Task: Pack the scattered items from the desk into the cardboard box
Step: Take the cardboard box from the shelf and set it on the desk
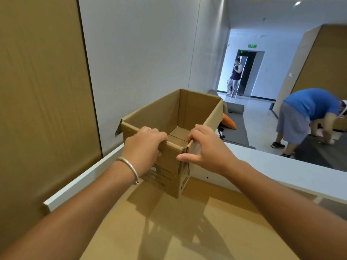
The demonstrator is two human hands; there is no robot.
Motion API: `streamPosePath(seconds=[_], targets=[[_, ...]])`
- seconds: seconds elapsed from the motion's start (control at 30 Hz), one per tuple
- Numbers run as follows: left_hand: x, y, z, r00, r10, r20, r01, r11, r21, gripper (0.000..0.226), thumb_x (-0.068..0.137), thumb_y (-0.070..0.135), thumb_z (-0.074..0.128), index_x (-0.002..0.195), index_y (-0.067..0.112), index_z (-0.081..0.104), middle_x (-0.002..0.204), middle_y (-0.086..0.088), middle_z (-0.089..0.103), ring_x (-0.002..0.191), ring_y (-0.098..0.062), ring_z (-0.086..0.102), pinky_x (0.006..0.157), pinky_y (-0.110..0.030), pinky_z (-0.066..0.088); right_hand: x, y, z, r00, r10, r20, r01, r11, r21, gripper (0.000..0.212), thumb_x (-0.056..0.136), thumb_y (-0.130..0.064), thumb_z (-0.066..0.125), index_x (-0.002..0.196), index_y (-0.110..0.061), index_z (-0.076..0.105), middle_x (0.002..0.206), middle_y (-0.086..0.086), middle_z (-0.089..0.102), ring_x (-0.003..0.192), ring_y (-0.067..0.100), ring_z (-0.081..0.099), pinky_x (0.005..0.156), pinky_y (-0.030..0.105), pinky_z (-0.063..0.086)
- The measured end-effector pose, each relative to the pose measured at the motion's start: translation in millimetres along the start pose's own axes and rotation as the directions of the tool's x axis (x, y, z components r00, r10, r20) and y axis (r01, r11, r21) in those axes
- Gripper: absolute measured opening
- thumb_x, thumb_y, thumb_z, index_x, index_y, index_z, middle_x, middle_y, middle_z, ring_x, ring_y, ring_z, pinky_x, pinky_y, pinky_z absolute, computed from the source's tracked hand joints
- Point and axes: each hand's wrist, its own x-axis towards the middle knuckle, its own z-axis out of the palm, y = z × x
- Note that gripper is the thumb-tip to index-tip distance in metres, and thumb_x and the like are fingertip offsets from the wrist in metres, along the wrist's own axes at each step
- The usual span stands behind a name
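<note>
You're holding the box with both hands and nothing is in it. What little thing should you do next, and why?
Probably set the cardboard box down flat on the desk and let go. Both the left hand and the right hand grip its near rim, so neither is free to pick anything up. The box stands open and looks empty inside, so it seems ready for packing once it rests steady.

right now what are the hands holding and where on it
Both grip the cardboard box at its near top rim: the left hand on the near wall's edge, the right hand beside the near corner.

bright, even | soft shadows on desk (187, 231) | wide-angle edge distortion
</note>
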Motion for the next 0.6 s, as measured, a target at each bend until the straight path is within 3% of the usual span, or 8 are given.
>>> streamPosePath(seconds=[0.23,0.37,0.5,0.6], targets=[[-77.3,99.7,-10.2,0.999,0.016,-0.030,-0.015,1.000,0.016,0.022,0.083,0.020,0.069,0.096,0.035,0.059,0.094,0.013,0.059,0.102,-0.014,0.050,0.071,-0.041,0.052,-114.2,5.1,-45.7,1.000,-0.020,-0.018,0.021,0.999,0.040,0.060,0.067,-0.075,0.060,0.093,-0.022,0.054,0.100,-0.006,0.049,0.100,0.012,0.043,0.085,0.023,0.039],[-133.7,181.1,-10.4,0.996,-0.007,-0.084,0.008,1.000,0.012,0.020,0.083,0.019,0.069,0.095,0.033,0.060,0.092,0.012,0.059,0.099,-0.014,0.051,0.069,-0.038,0.051,-197.4,20.4,-78.2,0.998,-0.055,-0.018,0.057,0.995,0.082,0.062,0.066,-0.074,0.061,0.098,-0.021,0.055,0.111,-0.003,0.052,0.113,0.015,0.042,0.091,0.021,0.034],[-194.6,265.4,-7.5,0.991,-0.033,-0.130,0.035,0.999,0.016,0.018,0.082,0.017,0.069,0.091,0.030,0.061,0.089,0.010,0.059,0.094,-0.016,0.052,0.064,-0.034,0.047,-285.7,33.6,-111.3,0.996,-0.089,-0.021,0.091,0.992,0.083,0.059,0.067,-0.074,0.060,0.099,-0.024,0.055,0.112,-0.004,0.050,0.112,0.015,0.042,0.089,0.021,0.035],[-234.6,320.0,-9.5,0.991,-0.046,-0.127,0.049,0.999,0.023,0.020,0.080,0.015,0.071,0.091,0.028,0.061,0.088,0.009,0.060,0.094,-0.018,0.053,0.064,-0.038,0.052,-347.9,37.8,-135.8,0.996,-0.084,-0.023,0.086,0.989,0.124,0.057,0.068,-0.072,0.062,0.100,-0.026,0.055,0.114,-0.006,0.049,0.114,0.014,0.042,0.092,0.023,0.038]])
